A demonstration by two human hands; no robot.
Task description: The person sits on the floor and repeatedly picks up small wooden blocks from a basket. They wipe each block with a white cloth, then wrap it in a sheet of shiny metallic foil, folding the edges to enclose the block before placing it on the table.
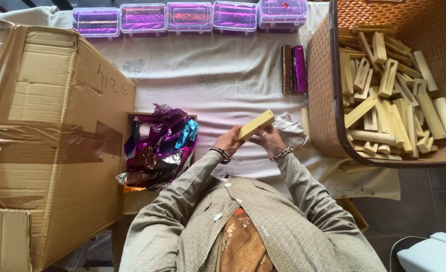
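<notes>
Both hands (250,140) grip a pale wooden block (254,125).

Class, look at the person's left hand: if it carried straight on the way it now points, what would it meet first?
The left hand points toward the right hand, and both grip the pale wooden block; it would likely meet that hand first.

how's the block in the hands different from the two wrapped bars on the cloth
The block is bare pale yellow wood; the wrapped bars are covered in shiny foil, one brownish, one purple. The block is held tilted above the cloth between the left hand and right hand; the wrapped bars lie flat, side by side, untouched beside the basket. Both are long rectangular pieces of similar shape.
</notes>
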